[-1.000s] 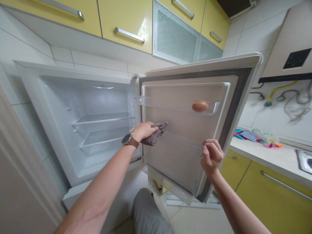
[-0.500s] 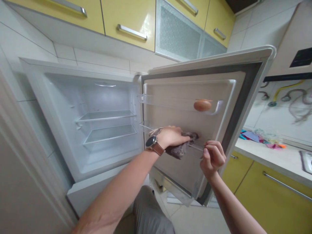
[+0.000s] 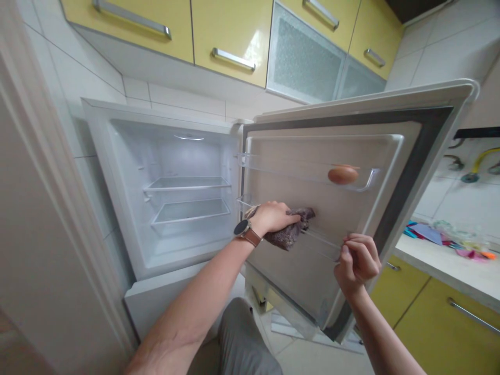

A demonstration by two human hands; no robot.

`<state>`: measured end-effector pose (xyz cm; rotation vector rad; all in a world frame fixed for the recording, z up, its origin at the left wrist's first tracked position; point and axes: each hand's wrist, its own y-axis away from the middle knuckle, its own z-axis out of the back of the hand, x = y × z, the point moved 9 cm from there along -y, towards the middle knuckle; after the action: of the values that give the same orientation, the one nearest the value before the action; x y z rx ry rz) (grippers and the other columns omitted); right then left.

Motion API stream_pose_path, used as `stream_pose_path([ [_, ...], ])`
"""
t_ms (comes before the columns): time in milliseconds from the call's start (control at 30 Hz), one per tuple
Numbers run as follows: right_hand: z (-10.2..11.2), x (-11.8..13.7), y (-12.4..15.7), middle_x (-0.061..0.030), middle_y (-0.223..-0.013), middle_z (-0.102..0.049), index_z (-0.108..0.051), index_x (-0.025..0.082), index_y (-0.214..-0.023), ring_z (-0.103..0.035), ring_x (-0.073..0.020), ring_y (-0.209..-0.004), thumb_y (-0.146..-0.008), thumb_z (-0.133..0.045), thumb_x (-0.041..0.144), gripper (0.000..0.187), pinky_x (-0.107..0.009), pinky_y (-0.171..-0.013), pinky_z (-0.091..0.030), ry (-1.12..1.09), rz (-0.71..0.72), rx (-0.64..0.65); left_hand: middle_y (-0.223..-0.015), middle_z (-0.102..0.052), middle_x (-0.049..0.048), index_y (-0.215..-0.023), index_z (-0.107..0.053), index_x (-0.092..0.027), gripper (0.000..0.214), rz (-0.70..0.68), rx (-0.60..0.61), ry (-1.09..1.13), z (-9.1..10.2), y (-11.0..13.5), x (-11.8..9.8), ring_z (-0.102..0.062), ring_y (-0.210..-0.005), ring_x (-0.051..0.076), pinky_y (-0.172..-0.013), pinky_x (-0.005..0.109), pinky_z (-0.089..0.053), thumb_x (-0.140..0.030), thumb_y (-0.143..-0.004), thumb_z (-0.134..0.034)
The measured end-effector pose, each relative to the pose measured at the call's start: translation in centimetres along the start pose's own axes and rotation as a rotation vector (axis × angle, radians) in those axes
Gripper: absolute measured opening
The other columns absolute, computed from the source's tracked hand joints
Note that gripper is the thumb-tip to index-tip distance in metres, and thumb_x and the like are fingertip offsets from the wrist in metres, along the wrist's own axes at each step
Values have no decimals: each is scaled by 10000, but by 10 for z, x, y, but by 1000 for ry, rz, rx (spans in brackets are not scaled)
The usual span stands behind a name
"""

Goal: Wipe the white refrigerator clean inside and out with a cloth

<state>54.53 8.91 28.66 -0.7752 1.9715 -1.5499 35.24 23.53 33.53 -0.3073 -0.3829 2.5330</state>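
Observation:
A white fridge (image 3: 117, 172) stands open with bare glass shelves (image 3: 187, 183) inside. Its door (image 3: 429, 156) swings out to the right. My left hand (image 3: 273, 216), with a watch on the wrist, is closed on a grey-brown cloth (image 3: 291, 233) pressed against the door's inner panel, just above the lower clear door shelf (image 3: 320, 242). My right hand (image 3: 357, 260) is curled around the right end of that lower shelf near the door's edge. A brown egg (image 3: 342, 174) lies in the upper clear door shelf (image 3: 297, 169), above both hands.
Yellow wall cabinets (image 3: 230, 31) with metal handles hang above the fridge. Yellow base cabinets (image 3: 441, 323) and a pale counter (image 3: 461, 271) with colourful clutter (image 3: 429, 233) stand at the right. A pale wall (image 3: 39, 234) fills the left. My grey-trousered knee (image 3: 242, 338) shows at the bottom.
My left hand slid the cloth rightward along the door panel from near the hinge, then drew back a little left. My right hand stayed on the lower shelf. The view has shifted left.

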Motion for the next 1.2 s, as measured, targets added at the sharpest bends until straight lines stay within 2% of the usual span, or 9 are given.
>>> stream_pose_path([
  [200,-1,5,-1,-9,-772,-578,-623,193,-768,-585,-180,-736,-849,-644,139,100,-328,-668,-465,-15,26,17,-1119,-818,113,-1001,-835,-263,505,174,-49,-9,7,-5,80,-758,-1061,274,-807,300,-520,-602,-989,-461],
  [367,-2,4,0,-9,-776,-580,-623,190,-763,-587,-178,-745,-849,-644,135,104,-322,-670,-457,-21,25,4,-1147,-808,144,-1019,-830,-232,521,206,-59,-102,11,-4,91,-757,-1091,283,-842,310,-524,-575,-1003,-438],
  [467,0,-1,2,-9,-766,-579,-620,192,-735,-581,-177,-728,-851,-651,167,123,-324,-661,-451,-17,4,-32,-1091,-814,163,-1001,-829,-216,659,150,-46,-123,9,0,66,-768,-1056,314,-855,341,-538,-745,-955,-439],
  [600,0,-5,3,-11,-756,-581,-612,196,-709,-588,-185,-712,-852,-652,201,149,-330,-646,-454,11,-22,-45,-990,-817,179,-926,-829,-203,845,4,-44,-88,3,9,0,-778,-996,338,-854,374,-551,-921,-864,-387],
  [733,1,-3,2,-10,-757,-581,-605,197,-715,-594,-189,-717,-852,-647,203,144,-339,-659,-466,16,-26,-39,-951,-818,160,-909,-821,-212,794,-196,-22,-23,-6,21,-73,-780,-927,331,-795,376,-555,-906,-839,-441],
  [800,1,-3,2,-6,-750,-570,-592,199,-711,-586,-186,-708,-854,-645,216,153,-341,-661,-463,35,-27,-39,-953,-819,142,-919,-816,-224,740,-266,3,0,-10,26,-94,-778,-899,318,-763,366,-549,-874,-841,-473],
  [867,2,-3,2,-7,-754,-572,-590,199,-713,-585,-185,-708,-858,-642,220,156,-340,-659,-461,46,-29,-42,-969,-823,119,-940,-811,-243,711,-294,5,18,-10,27,-98,-775,-898,302,-762,355,-539,-863,-854,-474],
  [1000,1,-2,1,-11,-759,-588,-609,198,-718,-599,-189,-714,-849,-653,195,139,-339,-653,-468,14,-10,-43,-986,-828,88,-942,-812,-293,668,-250,-29,32,-6,22,-72,-773,-927,291,-767,342,-520,-863,-879,-468],
  [1200,2,-6,2,-13,-740,-580,-605,201,-712,-597,-193,-713,-849,-649,199,143,-348,-643,-473,15,-26,-40,-973,-827,85,-887,-821,-301,647,-14,-76,20,0,8,17,-772,-967,295,-781,322,-502,-858,-882,-491],
])
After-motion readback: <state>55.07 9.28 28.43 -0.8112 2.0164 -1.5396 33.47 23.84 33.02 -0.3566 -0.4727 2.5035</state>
